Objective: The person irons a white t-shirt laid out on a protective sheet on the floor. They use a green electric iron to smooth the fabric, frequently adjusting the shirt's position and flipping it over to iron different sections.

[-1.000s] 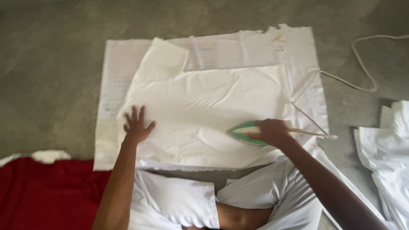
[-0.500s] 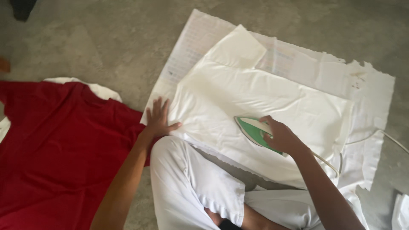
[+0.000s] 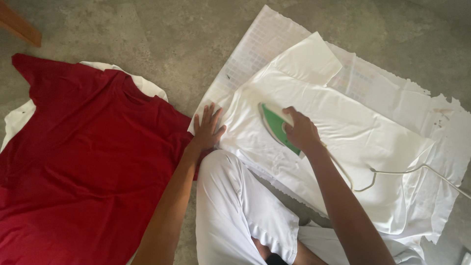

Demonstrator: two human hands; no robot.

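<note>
Right hand (image 3: 300,131) is wrapped around the handle of the green and white iron (image 3: 275,126), grip clamped shut on it, fingers curled over the top. The iron sits soleplate down on the white garment (image 3: 343,142), near the garment's left half, its pointed nose aimed toward the top of the view. A pale cord (image 3: 407,172) trails from behind the wrist, loops across the fabric and runs off toward the right edge.

Over to the left hand (image 3: 206,128): palm flat, fingers spread wide, grip fully open and holding nothing, pressing down on the near corner of the white garment, right where it meets the edge of the red t-shirt (image 3: 83,162).

The white garment lies spread on a sheet of thin white paper (image 3: 255,54) with a faint printed grid and ragged edges, and that sheet lies on the grey concrete floor (image 3: 162,34). One sleeve of the garment is folded back at the top. The red t-shirt lies flat on the floor to the left, on top of another white cloth (image 3: 14,118) that peeks out at its edges. The person's knee in white trousers (image 3: 235,201) rises between the two arms.
</note>
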